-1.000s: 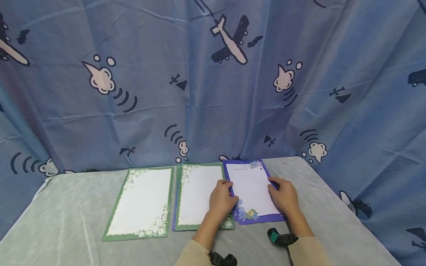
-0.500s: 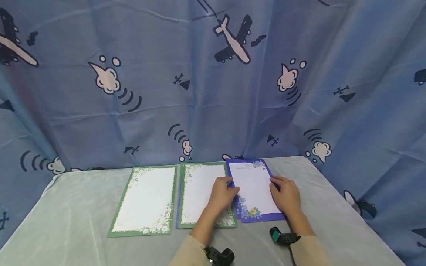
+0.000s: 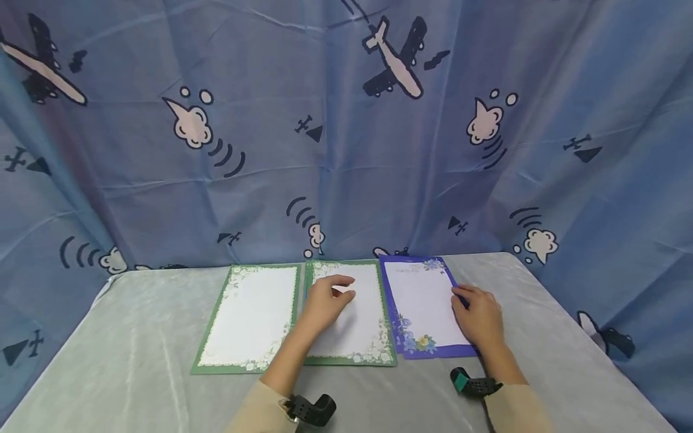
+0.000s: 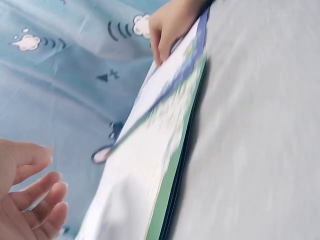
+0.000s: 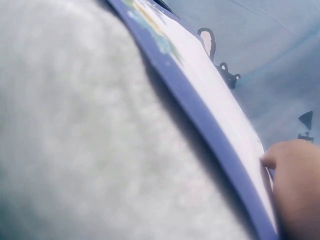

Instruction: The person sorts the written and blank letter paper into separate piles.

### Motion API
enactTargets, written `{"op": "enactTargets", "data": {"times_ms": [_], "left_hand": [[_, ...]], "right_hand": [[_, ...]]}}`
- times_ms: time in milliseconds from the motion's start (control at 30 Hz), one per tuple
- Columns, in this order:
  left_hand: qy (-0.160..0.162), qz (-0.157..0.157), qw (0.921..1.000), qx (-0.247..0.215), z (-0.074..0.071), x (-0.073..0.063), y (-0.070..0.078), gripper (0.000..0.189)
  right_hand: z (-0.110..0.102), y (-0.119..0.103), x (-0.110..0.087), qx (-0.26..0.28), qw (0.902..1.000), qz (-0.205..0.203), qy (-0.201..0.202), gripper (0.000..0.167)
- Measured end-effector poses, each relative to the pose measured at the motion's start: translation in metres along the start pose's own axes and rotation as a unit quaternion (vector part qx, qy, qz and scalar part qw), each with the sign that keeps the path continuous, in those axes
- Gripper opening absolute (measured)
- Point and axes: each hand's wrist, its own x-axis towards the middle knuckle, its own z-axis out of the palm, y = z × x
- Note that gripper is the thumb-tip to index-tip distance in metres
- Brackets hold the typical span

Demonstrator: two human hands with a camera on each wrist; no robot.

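Three flower-bordered paper sheets: they lie flat in a row on the grey tablecloth (image 3: 411, 397), two with green borders and one with purple.
Purple-bordered sheet (image 3: 428, 313): it sits at the right end, slightly askew; its stepped lower left corner suggests another sheet underneath.
Right hand (image 3: 480, 319): thumb and fingers bend at that sheet's right edge, touching it; from where I stand I cannot tell whether they pinch it or only press.
Left hand (image 3: 323, 304): held above the middle green-bordered sheet (image 3: 357, 343), thumb and fingers loosely curved with a gap between, holding nothing.
Handling: thin paper like this should bend easily, so I'd keep the right hand's touch light and low, and move the edge flat rather than push it into a buckle.
Layers: the left wrist view shows dark edges under the green border, so I'd feel for a single sheet before lifting.
Tight seam: the purple sheet's left edge meets the middle sheet; whether it overlaps, I can't say. A sideways shove there could drag both.
Narrow gap: a thin strip of cloth parts the middle sheet from the left green-bordered sheet (image 3: 249, 319).
Open room: bare cloth in front and to either side; at the back, the tops lie close to the airplane-print curtain (image 3: 260, 156).
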Motion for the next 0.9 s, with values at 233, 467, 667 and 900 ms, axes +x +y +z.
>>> {"op": "enactTargets", "data": {"times_ms": [233, 467, 667, 900], "left_hand": [[0.025, -0.028, 0.9988, 0.031, -0.027, -0.011, -0.021, 0.029], [0.063, -0.068, 0.9946, 0.047, -0.029, -0.025, -0.054, 0.027], [0.071, -0.047, 0.9942, 0.067, -0.023, -0.019, -0.066, 0.034], [0.093, -0.039, 0.9887, 0.111, -0.028, -0.022, -0.072, 0.029]], "right_hand": [[-0.004, -0.002, 0.003, -0.007, 0.9998, 0.011, -0.012, 0.035], [-0.004, -0.001, 0.001, -0.005, 0.9998, 0.003, -0.021, 0.037], [-0.009, 0.005, -0.007, -0.011, 0.9995, 0.018, -0.025, 0.037], [-0.018, -0.013, 0.003, -0.027, 0.9944, -0.003, -0.102, 0.047]]}}
